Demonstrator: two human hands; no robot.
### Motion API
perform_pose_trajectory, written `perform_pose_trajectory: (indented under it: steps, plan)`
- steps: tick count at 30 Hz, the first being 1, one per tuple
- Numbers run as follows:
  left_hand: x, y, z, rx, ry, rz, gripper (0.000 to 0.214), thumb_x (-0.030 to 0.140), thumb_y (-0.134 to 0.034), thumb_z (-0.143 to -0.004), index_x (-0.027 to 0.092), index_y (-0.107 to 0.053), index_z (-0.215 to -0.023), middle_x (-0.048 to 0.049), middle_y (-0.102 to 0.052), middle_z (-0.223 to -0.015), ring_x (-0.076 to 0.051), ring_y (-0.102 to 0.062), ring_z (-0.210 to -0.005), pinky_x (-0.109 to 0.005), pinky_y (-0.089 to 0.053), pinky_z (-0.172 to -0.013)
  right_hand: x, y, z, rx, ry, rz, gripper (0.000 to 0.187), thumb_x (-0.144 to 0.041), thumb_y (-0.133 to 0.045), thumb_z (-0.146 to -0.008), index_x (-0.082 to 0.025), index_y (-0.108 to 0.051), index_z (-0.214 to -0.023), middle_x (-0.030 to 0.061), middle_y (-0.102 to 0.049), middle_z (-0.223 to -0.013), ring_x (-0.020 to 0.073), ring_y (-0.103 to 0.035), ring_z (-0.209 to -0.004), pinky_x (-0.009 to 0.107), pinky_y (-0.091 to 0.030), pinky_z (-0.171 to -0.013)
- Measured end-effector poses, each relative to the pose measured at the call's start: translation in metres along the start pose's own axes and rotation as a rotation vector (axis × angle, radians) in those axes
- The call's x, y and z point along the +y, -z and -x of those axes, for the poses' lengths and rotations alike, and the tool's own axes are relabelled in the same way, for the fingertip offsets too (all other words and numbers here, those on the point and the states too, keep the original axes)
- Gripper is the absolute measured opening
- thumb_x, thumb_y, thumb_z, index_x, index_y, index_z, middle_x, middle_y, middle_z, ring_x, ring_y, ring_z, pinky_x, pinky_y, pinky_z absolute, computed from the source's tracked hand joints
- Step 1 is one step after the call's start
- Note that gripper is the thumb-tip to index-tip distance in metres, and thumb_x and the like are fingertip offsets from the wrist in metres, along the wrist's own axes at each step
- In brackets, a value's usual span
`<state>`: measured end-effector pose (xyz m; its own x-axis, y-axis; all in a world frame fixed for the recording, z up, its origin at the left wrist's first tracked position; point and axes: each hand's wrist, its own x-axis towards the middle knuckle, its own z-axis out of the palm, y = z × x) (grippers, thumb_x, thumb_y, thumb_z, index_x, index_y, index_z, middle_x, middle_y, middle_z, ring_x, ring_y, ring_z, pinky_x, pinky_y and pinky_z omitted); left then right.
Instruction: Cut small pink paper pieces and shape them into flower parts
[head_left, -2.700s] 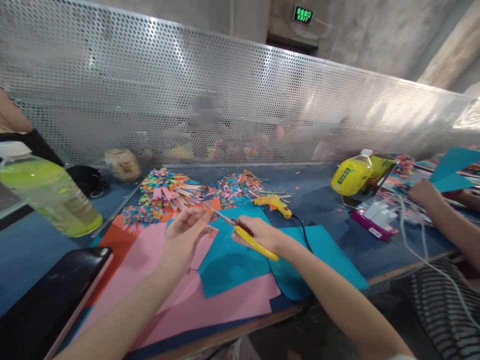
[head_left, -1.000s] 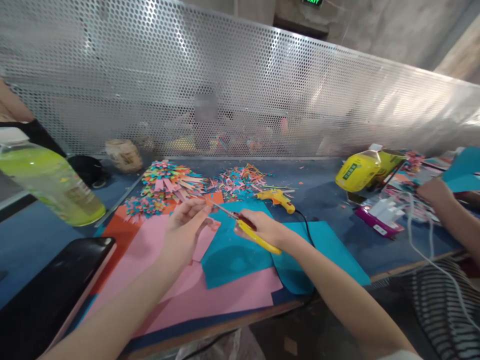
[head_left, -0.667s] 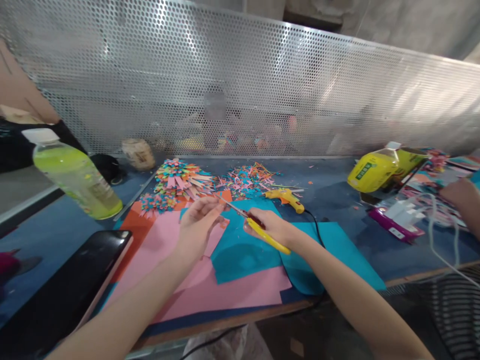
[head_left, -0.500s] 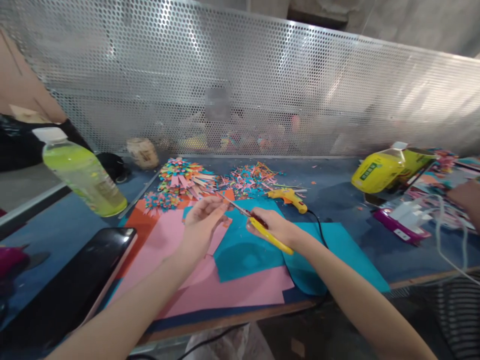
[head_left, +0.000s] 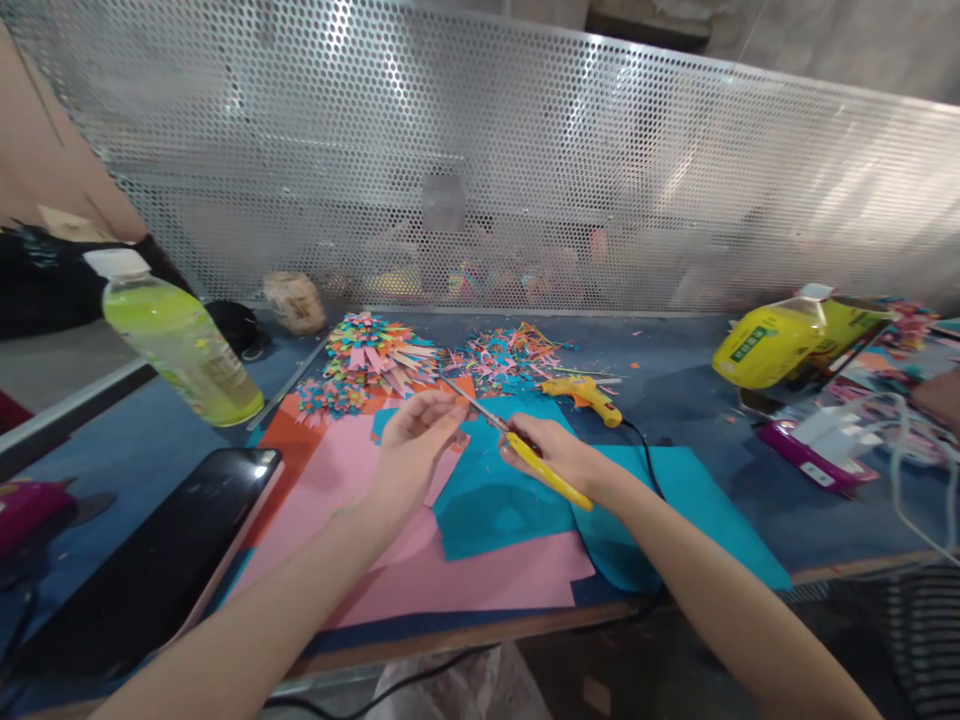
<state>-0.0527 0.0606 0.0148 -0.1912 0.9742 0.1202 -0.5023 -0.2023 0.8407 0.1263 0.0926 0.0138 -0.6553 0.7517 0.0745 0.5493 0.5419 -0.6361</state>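
Observation:
My right hand (head_left: 546, 448) grips a pair of yellow-handled scissors (head_left: 551, 472), whose blades point up and left past my left fingertips. My left hand (head_left: 420, 430) is closed in a pinch beside the blades; what it holds is too small to make out. A bit of orange paper (head_left: 463, 387) shows just beyond those fingertips. Beneath both hands lie blue paper (head_left: 499, 515) and pink paper (head_left: 472, 590). Behind the left hand stands a cone-like pile of fringed coloured paper (head_left: 379, 355), with a smaller fringed cluster (head_left: 330, 397) in front of it.
Loose paper snippets (head_left: 510, 355) lie behind the hands, near a yellow glue gun (head_left: 581, 393) with a black cord. A green drink bottle (head_left: 184, 345) and a phone (head_left: 150, 560) are at left. A yellow bottle (head_left: 769, 345) and purple box (head_left: 814, 457) are at right; a perforated metal panel (head_left: 525, 150) stands behind.
The whole scene has shifted slightly to the right in view. Both hands and the scissors keep nearly the same position over the paper.

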Motion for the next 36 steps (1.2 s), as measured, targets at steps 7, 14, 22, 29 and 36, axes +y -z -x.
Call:
perform_pose_trajectory:
  steps: [7, 14, 22, 29, 36]
  plan:
    - [0.0009, -0.0016, 0.0013, 0.018, 0.006, 0.008, 0.019, 0.015, -0.072, -0.056, 0.017, -0.060, -0.070, 0.0011, -0.063, -0.065, -0.011, -0.061, -0.064, -0.018, -0.046, -0.047, -0.0009, 0.0000, 0.0004, -0.008, -0.002, 0.005, 0.035, -0.050, -0.041, -0.081, -0.016, -0.047, -0.088, -0.0011, -0.048, -0.069, 0.0097, -0.041, -0.057, 0.022, -0.034, -0.051]
    - [0.0010, -0.0021, 0.0015, 0.026, 0.009, 0.002, 0.019, 0.016, -0.073, -0.055, 0.017, -0.061, -0.070, 0.0013, -0.063, -0.065, -0.011, -0.060, -0.064, -0.017, -0.046, -0.048, 0.0018, -0.0012, -0.0006, 0.001, 0.000, 0.002, 0.035, -0.050, -0.041, -0.080, -0.016, -0.047, -0.085, 0.0000, -0.051, -0.072, 0.0103, -0.044, -0.060, 0.023, -0.036, -0.054]
    - [0.0009, -0.0020, 0.0014, 0.026, 0.006, -0.006, 0.019, 0.016, -0.073, -0.055, 0.017, -0.060, -0.070, 0.0014, -0.063, -0.064, -0.011, -0.060, -0.065, -0.018, -0.046, -0.049, 0.0020, -0.0016, -0.0003, 0.012, 0.002, 0.008, 0.035, -0.051, -0.041, -0.081, -0.016, -0.045, -0.082, 0.0003, -0.052, -0.072, 0.0101, -0.044, -0.060, 0.022, -0.035, -0.053]
    - [-0.0009, 0.0004, 0.0004, 0.021, 0.005, -0.014, 0.021, 0.018, -0.073, -0.055, 0.018, -0.060, -0.071, 0.0010, -0.063, -0.065, -0.012, -0.061, -0.065, -0.018, -0.046, -0.048, 0.0018, -0.0011, 0.0006, 0.024, 0.010, 0.011, 0.035, -0.051, -0.041, -0.080, -0.017, -0.042, -0.077, -0.0009, -0.049, -0.069, 0.0089, -0.042, -0.057, 0.021, -0.033, -0.051]
    - [-0.0010, 0.0012, -0.0005, -0.006, -0.010, -0.018, 0.016, 0.017, -0.071, -0.058, 0.018, -0.061, -0.071, -0.0001, -0.065, -0.069, -0.013, -0.062, -0.068, -0.018, -0.047, -0.048, -0.0064, 0.0037, 0.0016, 0.014, -0.028, 0.021, 0.037, -0.053, -0.041, -0.079, -0.017, -0.042, -0.075, -0.0016, -0.047, -0.066, 0.0083, -0.040, -0.056, 0.021, -0.032, -0.052]
